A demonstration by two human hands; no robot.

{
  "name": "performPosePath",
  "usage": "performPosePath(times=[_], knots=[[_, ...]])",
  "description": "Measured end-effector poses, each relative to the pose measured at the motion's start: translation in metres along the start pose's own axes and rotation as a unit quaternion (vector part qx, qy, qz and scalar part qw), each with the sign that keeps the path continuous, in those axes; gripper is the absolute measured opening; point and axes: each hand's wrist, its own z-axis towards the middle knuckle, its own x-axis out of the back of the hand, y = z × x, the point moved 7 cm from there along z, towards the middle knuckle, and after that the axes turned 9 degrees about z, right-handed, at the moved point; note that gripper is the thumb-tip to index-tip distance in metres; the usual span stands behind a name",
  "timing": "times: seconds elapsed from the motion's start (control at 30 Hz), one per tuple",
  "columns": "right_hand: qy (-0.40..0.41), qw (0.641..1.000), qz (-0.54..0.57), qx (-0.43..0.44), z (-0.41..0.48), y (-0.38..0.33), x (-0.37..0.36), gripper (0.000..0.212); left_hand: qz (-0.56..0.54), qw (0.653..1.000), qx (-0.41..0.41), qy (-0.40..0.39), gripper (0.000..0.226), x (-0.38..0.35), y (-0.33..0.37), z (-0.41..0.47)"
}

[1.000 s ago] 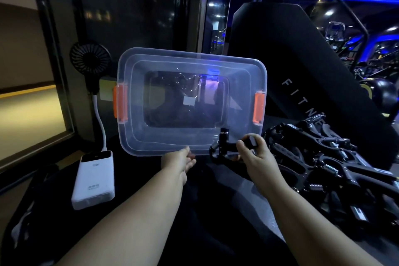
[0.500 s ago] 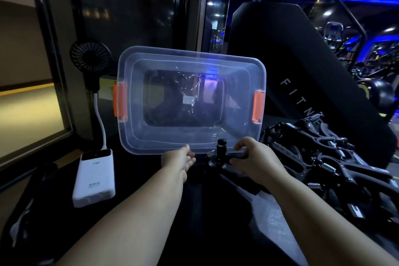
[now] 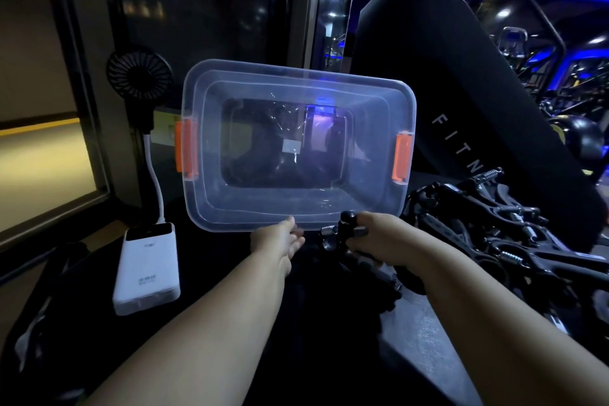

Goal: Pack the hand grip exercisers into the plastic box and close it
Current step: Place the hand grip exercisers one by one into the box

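**First exerciser going to the open box**

The right hand (image 3: pixel 382 237) is curling its fingers around one black hand grip exerciser (image 3: pixel 342 234), wrapping it firmly, with the spring end and a round knob sticking out to the left of the knuckles. It is holding the exerciser just below the near rim of the plastic box (image 3: pixel 296 217), which I judge is the last stretch before lifting it over the edge and dropping it inside.

The left hand (image 3: pixel 280 237) is lying loosely half-open, fingers relaxed and slightly spread, holding nothing. Its fingertips are reaching the box's near rim, touching it or just short of it; the dim light is making that hard to settle. It seems to be there to steady the box while the other hand is loading.

The box is sitting open with no lid on it, its inside looking empty, and its orange latches (image 3: pixel 186 150) are hanging at both ends. No lid is showing clearly anywhere. The pile of exercisers (image 3: pixel 494 227) is waiting just to the right of the box, close to the working hand, so each pick is staying short.

Farther left, a white power bank (image 3: pixel 148 270) is lying on the dark surface, a cable running up to a small black fan (image 3: pixel 140 74), both well clear of the packing.
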Motion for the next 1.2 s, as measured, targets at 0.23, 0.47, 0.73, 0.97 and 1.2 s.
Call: performPosePath(times=[0.23, 0.47, 0.73, 0.97, 1.2], knots=[[0.156, 0.933, 0.322, 0.044, 0.019, 0.012, 0.025, 0.028, -0.002, 1.0, 0.021, 0.01, 0.012, 0.001, -0.002, 0.003], [0.22, 0.857, 0.465, 0.039, 0.054, 0.021, 0.03, 0.031, -0.02, 1.0, 0.009, 0.002, 0.009, 0.001, -0.002, 0.004], [0.305, 0.825, 0.473, 0.048, 0.083, 0.017, 0.042, 0.023, -0.028, 1.0, -0.005, 0.008, 0.006, 0.001, 0.0, 0.002], [0.339, 0.87, 0.359, 0.002, 0.105, 0.027, 0.028, 0.031, -0.049, 0.999, 0.004, 0.02, 0.014, 0.003, -0.002, 0.004], [0.352, 0.885, 0.306, -0.01, 0.126, 0.035, 0.031, 0.03, -0.069, 0.998, 0.002, 0.012, 0.017, 0.002, -0.001, 0.002]])
